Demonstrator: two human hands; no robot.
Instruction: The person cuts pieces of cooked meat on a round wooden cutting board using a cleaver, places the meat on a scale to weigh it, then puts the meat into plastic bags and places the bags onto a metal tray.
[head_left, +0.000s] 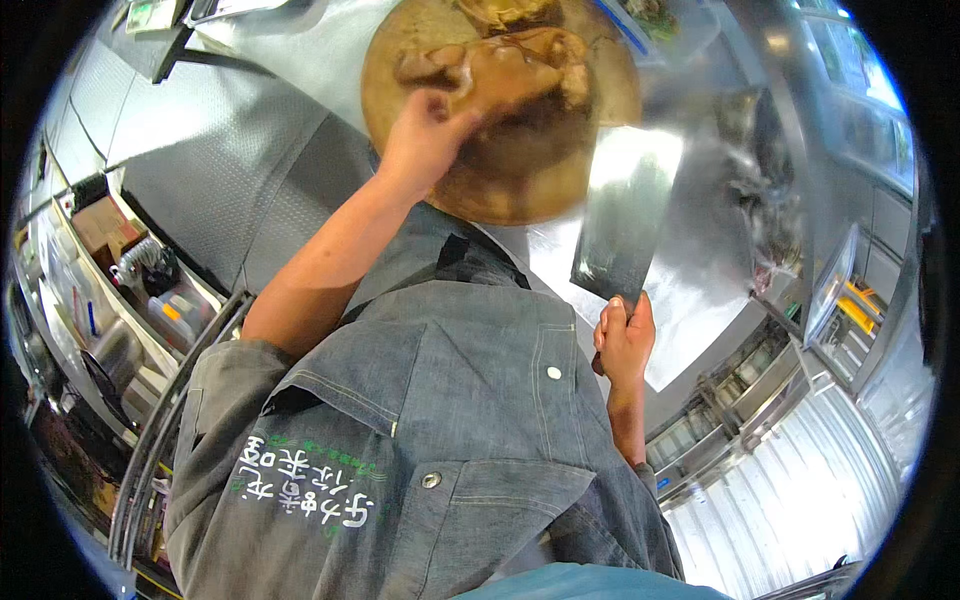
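My left hand (424, 142) grips the near edge of a glossy brown piece of cooked meat (517, 71), possibly poultry. The meat is over a round wooden chopping block (510, 199) and casts a dark shadow on it; whether it touches the wood I cannot tell. A second yellowish-brown piece of meat (510, 13) lies at the block's far side, partly cut off by the picture's edge. In my right hand (626, 337) is the handle of a broad Chinese cleaver (628, 210). Its blade points away from me, just right of the block and apart from the meat.
A metal worktop (330, 41) surrounds the block. Beyond it at the right lies greenish food (651, 15) by a blue-edged item. Low on the left, a white bin (180, 300) holds boxes and containers. A corrugated metal surface (795, 480) is at lower right.
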